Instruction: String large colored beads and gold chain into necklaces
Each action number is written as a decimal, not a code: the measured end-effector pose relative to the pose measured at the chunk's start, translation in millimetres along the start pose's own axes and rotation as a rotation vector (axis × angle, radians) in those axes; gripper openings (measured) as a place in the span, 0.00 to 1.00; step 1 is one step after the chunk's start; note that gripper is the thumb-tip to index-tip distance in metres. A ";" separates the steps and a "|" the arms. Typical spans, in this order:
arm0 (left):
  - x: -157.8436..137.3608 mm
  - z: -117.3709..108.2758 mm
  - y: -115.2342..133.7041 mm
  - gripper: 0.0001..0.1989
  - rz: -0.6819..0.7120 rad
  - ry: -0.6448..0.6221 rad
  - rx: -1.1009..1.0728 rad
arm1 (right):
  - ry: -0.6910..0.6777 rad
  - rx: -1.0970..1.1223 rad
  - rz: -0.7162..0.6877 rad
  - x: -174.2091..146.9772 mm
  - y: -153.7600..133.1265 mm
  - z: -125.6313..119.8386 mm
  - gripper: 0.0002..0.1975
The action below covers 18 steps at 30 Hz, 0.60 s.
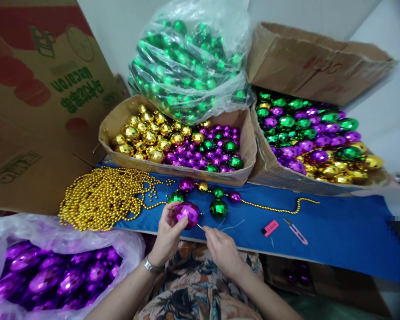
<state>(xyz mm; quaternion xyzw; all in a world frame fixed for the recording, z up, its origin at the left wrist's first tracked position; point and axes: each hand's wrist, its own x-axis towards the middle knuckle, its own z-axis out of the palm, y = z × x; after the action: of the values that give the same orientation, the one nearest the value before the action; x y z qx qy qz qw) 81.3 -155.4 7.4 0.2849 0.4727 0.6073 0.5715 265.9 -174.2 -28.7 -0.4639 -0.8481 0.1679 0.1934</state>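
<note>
My left hand [171, 226] is closed around a large shiny purple faceted ball [187, 215] above the table's front edge. In my right hand [221, 247], thumb and fingers pinch a thin metal needle [200, 227] whose tip points at the ball's lower right side. Just beyond the hands lies a strand of bigger balls, among them a green ball [218, 208], a purple ball [186, 184] and a small gold ball [203, 186]. Thin pale thread [233, 225] trails over the cloth beside them. Gold bead chain [270, 207] runs off the strand to the right.
A heap of gold bead chain [100, 195] covers the table's left. Behind stand an open box [186, 175] of mixed balls, a bag of green balls [190, 66] and another box [320, 186]. Thread snips [296, 232] and a pink eraser-like block [270, 228] lie right; bagged purple balls [60, 275] lower left.
</note>
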 end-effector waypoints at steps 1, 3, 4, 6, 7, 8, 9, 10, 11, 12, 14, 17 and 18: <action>0.0 0.5 0.0 0.23 -0.003 0.005 -0.012 | 0.004 0.034 0.009 -0.8 0.3 0.1 0.16; -0.2 0.8 -0.5 0.24 -0.007 0.008 -0.026 | 0.011 0.091 0.030 -2.5 1.0 -0.8 0.15; -0.3 0.5 -1.1 0.24 -0.008 0.009 -0.026 | 0.009 0.106 0.042 -3.2 1.1 -1.8 0.14; -0.4 -0.8 -2.8 0.25 -0.003 0.015 -0.020 | 0.011 0.103 0.061 -4.2 0.8 -4.7 0.13; -0.5 -1.6 -3.7 0.26 0.001 0.018 -0.016 | 0.019 0.090 0.069 -4.6 0.4 -6.2 0.13; -0.6 -2.2 -4.4 0.26 0.003 0.018 -0.012 | 0.029 0.077 0.075 -4.9 -0.1 -7.6 0.13; -0.8 -2.6 -4.9 0.26 0.003 0.016 -0.011 | 0.042 0.068 0.078 -5.2 -0.8 -8.8 0.14; -1.0 -2.7 -5.0 0.25 0.002 0.012 -0.012 | 0.053 0.067 0.078 -5.5 -1.5 -9.6 0.14; -1.2 -2.5 -4.8 0.25 0.001 0.008 -0.013 | 0.062 0.073 0.078 -5.8 -2.3 -10.1 0.14; -1.4 -2.1 -4.5 0.25 -0.001 0.008 -0.015 | 0.066 0.084 0.078 -6.0 -3.0 -10.3 0.14; -1.7 -1.0 -3.4 0.24 -0.005 0.020 -0.019 | 0.079 0.105 0.088 -6.3 -4.2 -10.2 0.14; -1.7 -0.2 -2.5 0.24 -0.010 0.030 -0.018 | 0.090 0.109 0.088 -6.3 -4.4 -10.0 0.15; -1.6 -0.4 -2.6 0.24 -0.010 0.024 -0.019 | 0.092 0.102 0.076 -6.3 -4.1 -10.2 0.15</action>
<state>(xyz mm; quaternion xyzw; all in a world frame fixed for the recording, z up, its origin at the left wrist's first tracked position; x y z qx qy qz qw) 82.3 -157.2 5.2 0.2700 0.4752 0.6122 0.5714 271.0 -180.6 -19.0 -0.4925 -0.8104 0.1965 0.2491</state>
